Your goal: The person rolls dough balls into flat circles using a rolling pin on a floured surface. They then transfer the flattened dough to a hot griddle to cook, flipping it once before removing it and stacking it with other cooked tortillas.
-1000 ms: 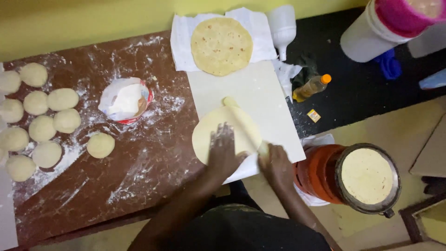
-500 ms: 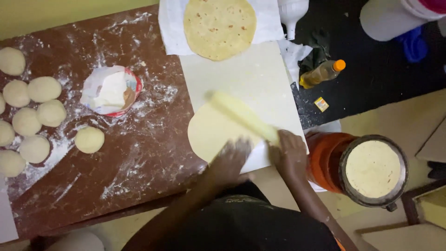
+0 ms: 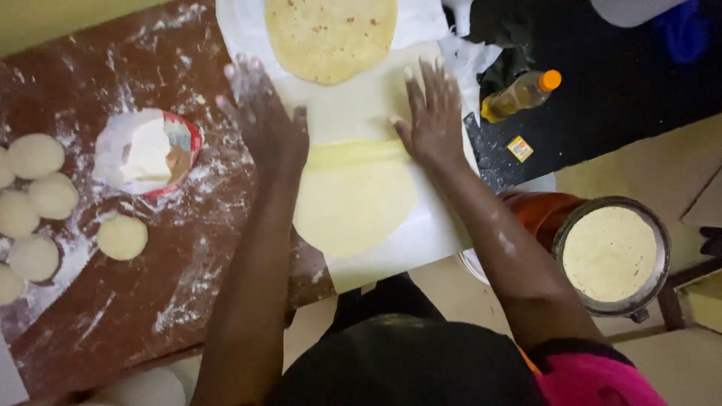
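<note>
Head view: both hands, left hand (image 3: pixel 267 120) and right hand (image 3: pixel 435 113), spread flat, rolling pin (image 3: pixel 353 153) beneath, dough round (image 3: pixel 353 203) just below.

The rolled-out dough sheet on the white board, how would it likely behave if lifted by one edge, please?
The dough sheet looks thin and wide, so it would probably flop and stretch. The floured table suggests that it is sticky and may cling.

A kitchen is indicated: a floured table (image 3: pixel 113 301), dough balls (image 3: pixel 34 156), a cooked flatbread (image 3: pixel 331 34), an oil bottle (image 3: pixel 519 95) and a pan (image 3: pixel 613 256) are seen.
</note>
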